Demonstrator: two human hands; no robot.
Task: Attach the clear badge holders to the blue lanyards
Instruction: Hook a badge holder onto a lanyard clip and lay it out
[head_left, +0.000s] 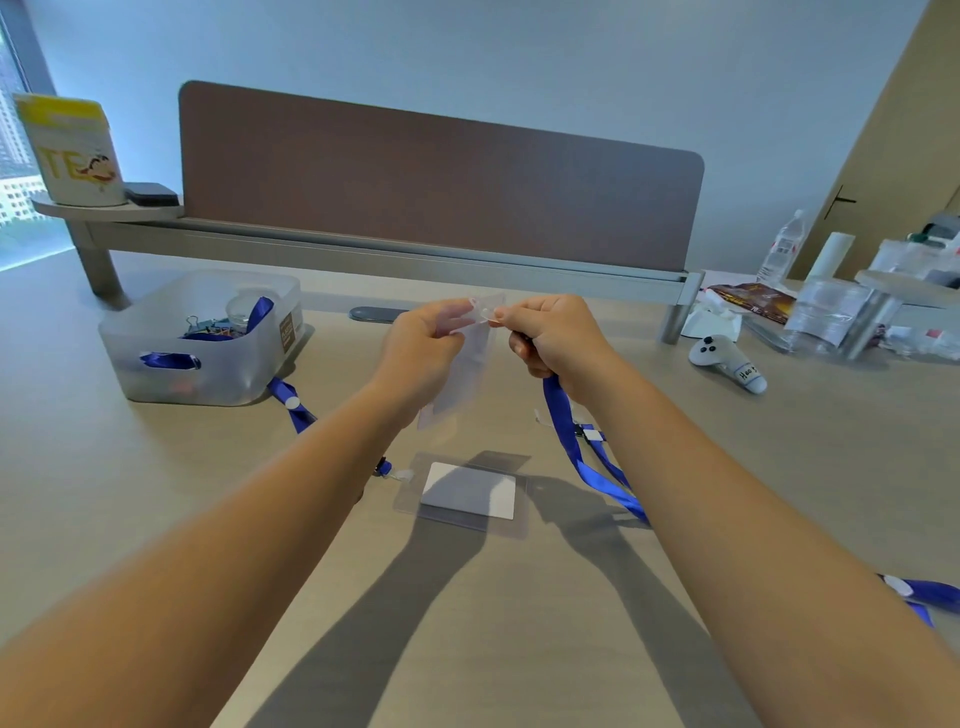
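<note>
My left hand (423, 338) pinches the top of a clear badge holder (457, 379) that hangs in the air above the desk. My right hand (550, 332) grips the clip end of a blue lanyard (576, 447) and holds it against the holder's top edge, where thumb and finger meet. The lanyard's strap trails down under my right forearm to the desk. A second clear badge holder (467, 491) with a white card lies flat below my hands, joined to another blue lanyard (293, 408) that runs toward the bin.
A translucent plastic bin (208, 338) with binder clips and a lanyard stands at the left. A white controller (727, 361) and packets, a bottle (782, 249) and clutter sit at the right. A brown divider panel (441, 182) stands behind. Another lanyard end (924, 595) lies at the right edge.
</note>
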